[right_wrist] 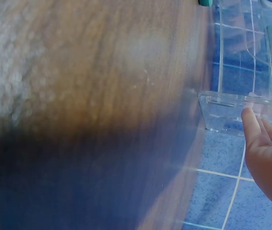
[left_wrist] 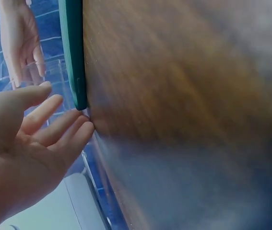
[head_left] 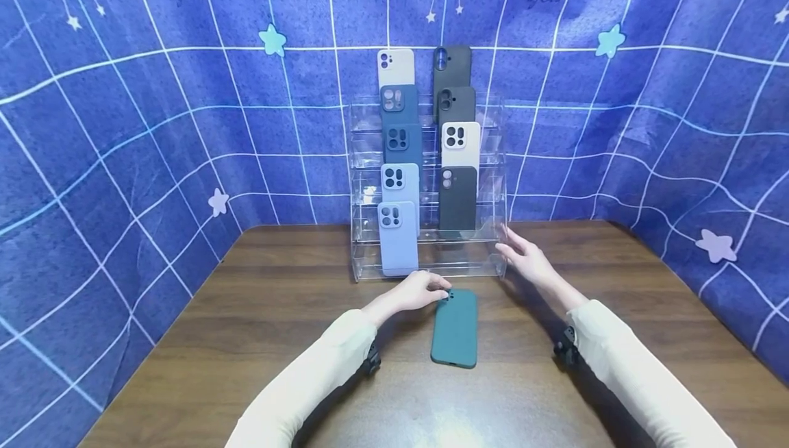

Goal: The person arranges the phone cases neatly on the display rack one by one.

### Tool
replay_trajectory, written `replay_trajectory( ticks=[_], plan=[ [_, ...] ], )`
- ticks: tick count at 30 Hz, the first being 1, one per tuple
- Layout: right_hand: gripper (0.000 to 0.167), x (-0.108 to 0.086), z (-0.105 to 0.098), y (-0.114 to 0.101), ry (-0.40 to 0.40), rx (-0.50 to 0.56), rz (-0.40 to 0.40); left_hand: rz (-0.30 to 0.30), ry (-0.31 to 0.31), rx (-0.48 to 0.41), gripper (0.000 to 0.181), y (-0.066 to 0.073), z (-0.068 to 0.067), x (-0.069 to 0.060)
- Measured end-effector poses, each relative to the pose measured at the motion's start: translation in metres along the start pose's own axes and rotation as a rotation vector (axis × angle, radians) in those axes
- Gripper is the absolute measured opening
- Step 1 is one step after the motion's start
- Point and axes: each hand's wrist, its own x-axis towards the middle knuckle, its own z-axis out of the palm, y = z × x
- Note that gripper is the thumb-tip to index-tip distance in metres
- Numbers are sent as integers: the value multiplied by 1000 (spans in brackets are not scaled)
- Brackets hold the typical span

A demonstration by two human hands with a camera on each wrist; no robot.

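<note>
A dark green phone case (head_left: 455,328) lies flat on the wooden table in front of a clear acrylic tiered stand (head_left: 456,270). My left hand (head_left: 416,291) is at the case's camera end. In the left wrist view, its fingertips (left_wrist: 85,125) come up to the end of the green case, with the thumb apart; whether they touch it I cannot tell. Around the lower right side of the stand is my right hand (head_left: 531,264), its fingers fairly straight along the clear side panel (right_wrist: 227,101).
Two columns of phone cases stand in the tiers. On the left a light purple case (head_left: 399,246) is lowest; on the right a black case (head_left: 458,201) is lowest. A blue gridded cloth (head_left: 296,126) hangs behind and at both sides of the table (head_left: 246,338).
</note>
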Motion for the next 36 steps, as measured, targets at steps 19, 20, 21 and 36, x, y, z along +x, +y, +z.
replay_trajectory(
  ticks=[19,20,21,36],
  plan=[
    [63,-1,0,-2,-9,11,17,-94,-57,45,20,-1,0,1],
    [64,-1,0,-2,-11,10,15,-92,-58,44,19,-1,0,0],
    [64,-1,1,-2,-12,11,14,-88,-62,38,18,-1,0,0],
    [64,0,0,-3,-5,-7,6,-195,-54,-341,21,-2,-2,-3]
  ],
)
